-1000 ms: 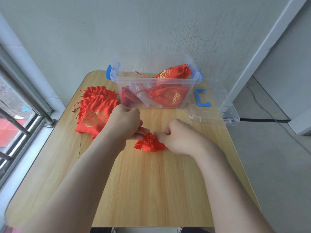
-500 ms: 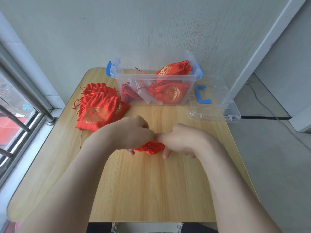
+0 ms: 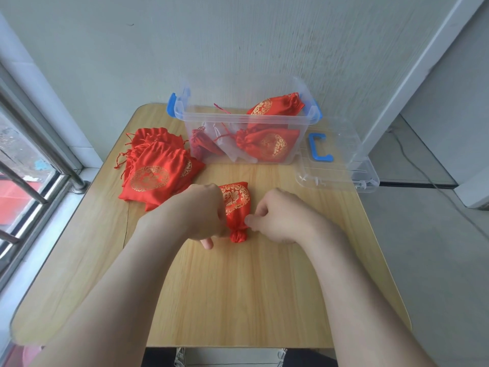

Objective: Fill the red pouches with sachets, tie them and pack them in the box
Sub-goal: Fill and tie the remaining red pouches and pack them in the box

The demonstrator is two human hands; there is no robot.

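A filled red pouch (image 3: 236, 207) with gold print lies on the wooden table (image 3: 238, 287), its cinched neck pointing toward me. My left hand (image 3: 201, 213) is curled against the pouch's left side near the neck. My right hand (image 3: 277, 215) is curled at the right of the neck, thumb and fingers pinched together; the drawstring itself is too thin to make out. A clear plastic box (image 3: 246, 120) with blue latches stands at the table's far edge and holds tied red pouches (image 3: 267, 144) and pale sachets (image 3: 225, 139).
A pile of flat red pouches (image 3: 156, 165) lies at the left of the box. The box's clear lid (image 3: 336, 160) with a blue handle rests at the right, overhanging the table edge. A window with metal bars is at the left.
The pouch has been turned flat so its gold print faces up and its neck faces me. Both hands have drawn slightly apart at the neck.
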